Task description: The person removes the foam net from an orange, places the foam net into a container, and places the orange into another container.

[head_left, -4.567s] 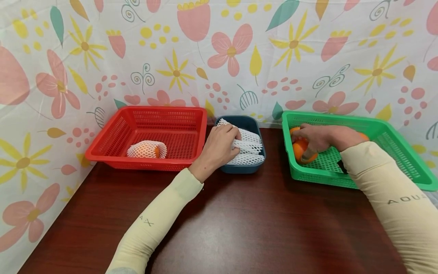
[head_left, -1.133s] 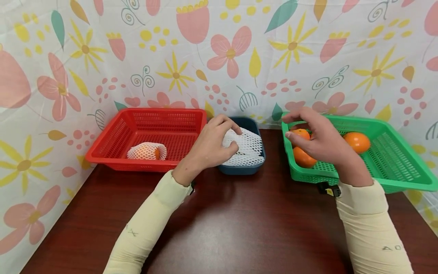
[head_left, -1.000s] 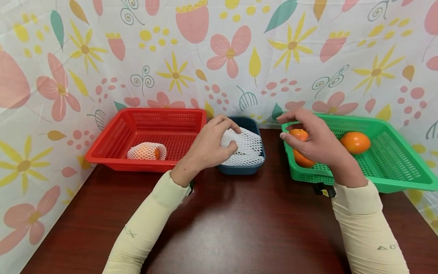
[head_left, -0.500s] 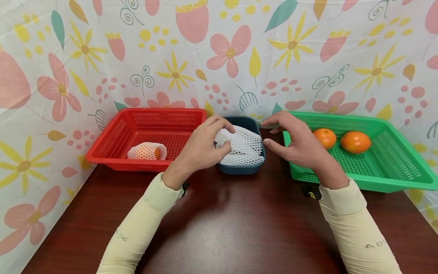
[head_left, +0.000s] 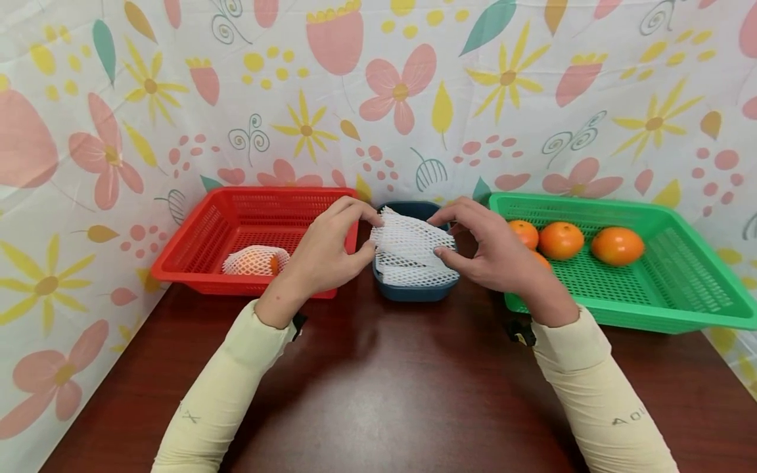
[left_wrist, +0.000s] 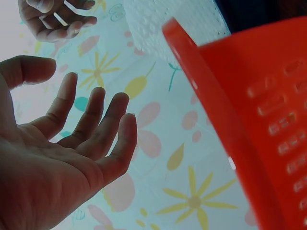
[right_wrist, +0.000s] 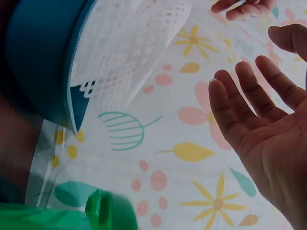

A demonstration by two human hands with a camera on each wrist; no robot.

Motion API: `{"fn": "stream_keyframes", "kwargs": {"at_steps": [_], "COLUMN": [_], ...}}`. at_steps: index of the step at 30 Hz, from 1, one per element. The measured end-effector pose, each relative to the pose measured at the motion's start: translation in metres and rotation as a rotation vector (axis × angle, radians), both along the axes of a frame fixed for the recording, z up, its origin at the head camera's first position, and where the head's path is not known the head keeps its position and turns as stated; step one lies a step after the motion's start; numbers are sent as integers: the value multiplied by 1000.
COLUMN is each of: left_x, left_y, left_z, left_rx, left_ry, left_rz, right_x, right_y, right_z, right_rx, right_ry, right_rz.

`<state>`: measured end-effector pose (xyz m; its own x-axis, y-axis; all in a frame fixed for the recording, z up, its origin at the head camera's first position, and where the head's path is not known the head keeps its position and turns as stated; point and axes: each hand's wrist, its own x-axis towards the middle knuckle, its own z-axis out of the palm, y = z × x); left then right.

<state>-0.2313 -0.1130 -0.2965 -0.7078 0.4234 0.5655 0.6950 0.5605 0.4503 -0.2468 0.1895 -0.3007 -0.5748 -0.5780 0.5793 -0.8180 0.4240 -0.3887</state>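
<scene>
White foam net sleeves [head_left: 414, 246] lie in the small blue bin [head_left: 414, 292], spilling up over its rim. My left hand [head_left: 325, 253] hovers at the bin's left side, over the right end of the red basket. In the left wrist view its fingers [left_wrist: 88, 120] are spread and loosely bent with nothing between them. My right hand [head_left: 487, 249] is at the bin's right side, thumb and fingertips overlapping the sleeves' edge in the head view. The right wrist view shows its relaxed fingers [right_wrist: 249, 91] bare, apart from the net.
A red basket [head_left: 195, 279] at the left holds one orange in a foam net [head_left: 254, 261]. The green basket [head_left: 627, 312] at the right holds several bare oranges [head_left: 618, 246], some partly hidden by my right hand. A floral sheet [head_left: 378, 98] hangs behind the dark wooden table [head_left: 378, 394].
My right hand has left the oranges in the green basket and moved left to the blue bin. The left hand, earlier on the nets, has drawn back to the left.
</scene>
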Motion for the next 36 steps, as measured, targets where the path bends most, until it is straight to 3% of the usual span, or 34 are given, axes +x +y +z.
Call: {"fn": "stream_keyframes", "kwargs": {"at_steps": [14,19,26,36], "left_x": [-4,-2,-1,0], "left_y": [-29,-41,-54,-77], "left_z": [3,5,7,8], "left_rx": [3,-3,-6,-15], "left_ry": [-53,-102,-117,-149], "left_rz": [69,112,122,186], "right_x": [-4,-5,-7,-7], "right_y": [-26,-33,-47,-69], "right_z": [-2,-3,-8,-16], "right_rx": [-26,-19,6,39], "right_ry": [49,31,11,-8], "right_rz": [79,82,112,164]}}
